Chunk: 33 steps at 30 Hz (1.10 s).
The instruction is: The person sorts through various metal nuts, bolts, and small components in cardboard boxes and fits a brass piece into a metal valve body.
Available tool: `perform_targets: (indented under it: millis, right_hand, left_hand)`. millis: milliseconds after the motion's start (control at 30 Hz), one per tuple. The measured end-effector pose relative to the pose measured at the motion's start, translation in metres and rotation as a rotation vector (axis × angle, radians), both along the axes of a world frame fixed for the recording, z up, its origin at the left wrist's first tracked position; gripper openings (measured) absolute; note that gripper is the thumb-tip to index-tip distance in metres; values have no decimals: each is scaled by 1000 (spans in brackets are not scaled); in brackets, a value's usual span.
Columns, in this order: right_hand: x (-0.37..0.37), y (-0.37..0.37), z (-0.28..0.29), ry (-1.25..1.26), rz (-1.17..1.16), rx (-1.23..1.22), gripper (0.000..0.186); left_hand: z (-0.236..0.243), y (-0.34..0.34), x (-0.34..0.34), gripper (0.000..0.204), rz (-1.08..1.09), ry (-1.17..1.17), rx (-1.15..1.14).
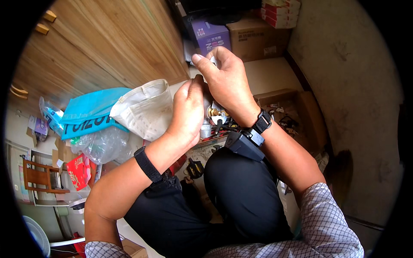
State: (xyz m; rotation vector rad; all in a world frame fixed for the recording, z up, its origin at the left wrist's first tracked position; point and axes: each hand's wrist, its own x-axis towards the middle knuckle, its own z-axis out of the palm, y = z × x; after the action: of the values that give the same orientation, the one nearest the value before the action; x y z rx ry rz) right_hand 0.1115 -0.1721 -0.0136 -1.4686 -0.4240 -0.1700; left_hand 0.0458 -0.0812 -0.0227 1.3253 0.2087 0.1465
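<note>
My right hand (230, 73) is raised ahead of me, its fingers curled. A small pale piece (214, 61) shows between its thumb and forefinger, too little seen to name. Just below and to the left, my left hand (186, 109) is closed, thumb against the fingers; whatever is inside it is mostly hidden. Beneath the hands lie a brass fitting (212, 112), a whitish threaded piece (205, 130) and several dark-handled tools (220, 125). An off-white bag (142, 109) with a wide mouth stands beside my left hand.
A blue bag (92, 107) and a clear plastic bag (103, 144) lie at left, by a wooden cabinet (116, 38). An open cardboard box (313, 114) of small parts stands at right. Purple (211, 34) and brown boxes (258, 36) stand at the back.
</note>
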Motion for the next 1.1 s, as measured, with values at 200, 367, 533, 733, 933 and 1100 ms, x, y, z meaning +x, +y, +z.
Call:
perform_targets:
  millis: [200, 367, 533, 733, 933, 1100]
  right_hand:
    - [-3, 3, 5, -108, 2, -27, 28]
    - [0, 0, 0, 3, 36, 30, 29]
    - [0, -2, -4, 102, 65, 70, 32]
    - [-1, -5, 1, 130, 97, 50, 32]
    - [-6, -7, 2, 243, 155, 146, 30]
    - [-3, -1, -4, 184, 109, 137, 29]
  left_hand:
    - [0, 0, -2, 29, 18, -6, 30]
    - [3, 1, -3, 29, -5, 31, -19]
    - [2, 2, -2, 29, -1, 80, -100]
    - [0, 8, 0, 29, -14, 85, -149]
    - [-1, 6, -3, 30, -26, 89, -126]
    - [-5, 3, -1, 31, 37, 32, -81]
